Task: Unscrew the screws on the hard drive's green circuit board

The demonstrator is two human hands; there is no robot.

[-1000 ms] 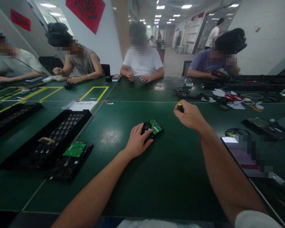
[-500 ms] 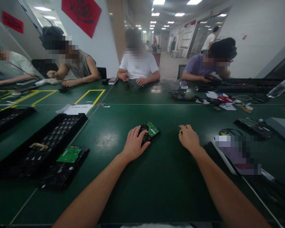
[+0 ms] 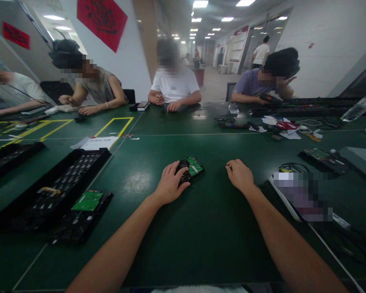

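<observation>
A hard drive with a green circuit board [image 3: 195, 166] lies on the green table [image 3: 201, 228]. My left hand [image 3: 171, 182] rests over its near left part, thumb and fingers on its sides, hiding some of the black casing. To the right, apart from the drive, my right hand [image 3: 240, 175] is closed near the table top. A small yellow and dark bit shows at its fingertips; the rest of what it holds is hidden. A second drive with a green board [image 3: 88, 201] lies at the left.
Left stand a long black tray [image 3: 79, 167], another black tray [image 3: 15, 156] and a paper sheet [image 3: 100, 142]. Right lie a phone-like device [image 3: 301, 197], cables, another drive [image 3: 325, 160] and a grey box [image 3: 361, 160]. Several people sit across the table.
The view has shifted slightly. Both hands keep nearly the same places, my left on the drive. Across the table, a seated person's hands have moved a little, and a person in the background has turned or walked.
</observation>
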